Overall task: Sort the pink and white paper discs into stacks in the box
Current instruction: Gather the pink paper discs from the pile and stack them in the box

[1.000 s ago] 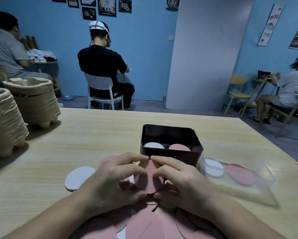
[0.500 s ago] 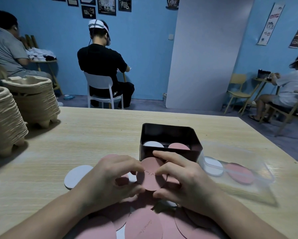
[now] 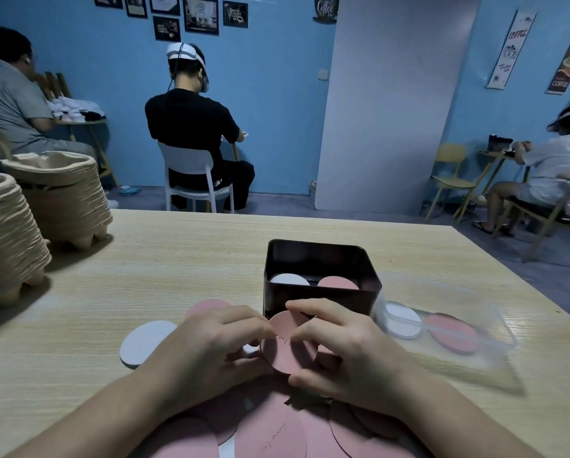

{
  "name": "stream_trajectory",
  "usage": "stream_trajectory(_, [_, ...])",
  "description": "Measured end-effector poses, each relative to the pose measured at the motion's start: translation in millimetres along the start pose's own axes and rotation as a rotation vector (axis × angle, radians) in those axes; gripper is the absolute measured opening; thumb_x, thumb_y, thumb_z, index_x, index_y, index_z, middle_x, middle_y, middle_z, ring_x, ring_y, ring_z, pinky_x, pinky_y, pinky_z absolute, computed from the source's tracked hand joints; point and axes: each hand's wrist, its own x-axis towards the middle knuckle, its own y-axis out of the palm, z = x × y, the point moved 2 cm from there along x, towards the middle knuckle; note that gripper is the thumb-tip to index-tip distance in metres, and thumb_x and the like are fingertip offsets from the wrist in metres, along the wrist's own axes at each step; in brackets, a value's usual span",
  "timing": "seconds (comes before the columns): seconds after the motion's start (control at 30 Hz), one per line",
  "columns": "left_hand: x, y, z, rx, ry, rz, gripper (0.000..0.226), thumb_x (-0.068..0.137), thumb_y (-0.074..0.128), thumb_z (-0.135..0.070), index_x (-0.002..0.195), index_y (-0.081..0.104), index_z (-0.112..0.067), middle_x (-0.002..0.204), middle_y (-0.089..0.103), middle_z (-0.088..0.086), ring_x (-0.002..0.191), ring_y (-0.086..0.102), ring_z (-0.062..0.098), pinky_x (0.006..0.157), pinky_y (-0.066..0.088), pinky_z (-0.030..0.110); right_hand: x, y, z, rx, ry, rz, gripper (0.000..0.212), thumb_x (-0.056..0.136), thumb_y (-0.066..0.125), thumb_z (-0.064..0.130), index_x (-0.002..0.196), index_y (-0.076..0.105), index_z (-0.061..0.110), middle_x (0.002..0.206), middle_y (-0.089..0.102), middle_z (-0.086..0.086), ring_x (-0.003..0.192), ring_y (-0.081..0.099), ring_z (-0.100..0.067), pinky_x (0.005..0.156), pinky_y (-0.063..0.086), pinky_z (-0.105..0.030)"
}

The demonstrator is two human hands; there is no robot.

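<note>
Left hand [image 3: 211, 345]: fingers curled, fingertips pinching the left edge of one pink disc [image 3: 290, 350].
Right hand [image 3: 353, 352]: fingers bent, gripping the same disc, forefinger across its top edge and thumb at its lower edge.
Held disc: lifted off the pile and tilted up towards the camera, just in front of the near wall of the box [image 3: 323, 297].
Writing on held disc: a short faint handwritten line near the middle, too small to read.
Loose pile [image 3: 270, 434]: overlapping pink discs lay on the table [image 3: 177, 259] beneath both wrists, one with faint script that could not be read.
Stray discs: a white disc [image 3: 144, 342] lay flat left of the left hand; a pink one [image 3: 207, 307] showed behind its knuckles.
Box contents: a white stack [image 3: 288, 279] sat on the left and a pink stack [image 3: 338, 282] on the right, side by side.
Clear plastic lid [image 3: 475, 365]: lay right of the box, with a white disc [image 3: 404, 320] and a pink disc [image 3: 453, 332] showing through it; above or below it could not be told.
Pulp trays [image 3: 62, 193]: two tall stacks stood at the table's left edge.
Wall writing: a sign read "Coffee" [image 3: 325, 8]; a hanging banner read "COFFEE" [image 3: 511, 49].
Background: three seated people, well apart from the table.
</note>
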Motion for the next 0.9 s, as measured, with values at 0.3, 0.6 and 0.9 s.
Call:
stream_trajectory(0.3, [1.0, 4.9, 4.4, -0.1, -0.05, 0.023, 0.039, 0.078, 0.09, -0.019, 0.107, 0.065, -0.028, 0.097, 0.056, -0.027, 0.085, 0.055, -0.007, 0.065, 0.052, 0.024, 3.1, 4.2, -3.9, 0.034, 0.019, 0.026, 0.044, 0.077, 0.084, 0.031, 0.113, 0.06, 0.022, 0.147, 0.049, -0.001, 0.13, 0.052, -0.008, 0.101, 0.039, -0.008])
stream_trajectory(0.6, [1.2, 3.1, 4.5, -0.105, -0.063, 0.046, 0.038, 0.082, 0.087, -0.029, 0.105, 0.058, -0.039, 0.096, 0.057, -0.026, 0.084, 0.059, -0.003, 0.064, 0.053, 0.025, 1.9, 2.3, -4.8, 0.024, -0.014, 0.029, 0.046, 0.082, 0.082, 0.037, 0.118, 0.055, 0.027, 0.149, 0.044, 0.003, 0.134, 0.049, -0.005, 0.101, 0.049, -0.022])
stream_trajectory(0.9, [1.2, -1.5, 2.9, -0.054, -0.12, 0.035, 0.04, 0.082, 0.081, -0.044, 0.113, 0.057, -0.038, 0.1, 0.061, -0.025, 0.083, 0.06, -0.005, 0.067, 0.052, 0.02, -1.3, -4.6, -7.2, 0.01, 0.025, 0.011, 0.036, 0.081, 0.082, 0.046, 0.105, 0.063, 0.026, 0.141, 0.054, 0.007, 0.126, 0.056, -0.003, 0.094, 0.053, -0.025])
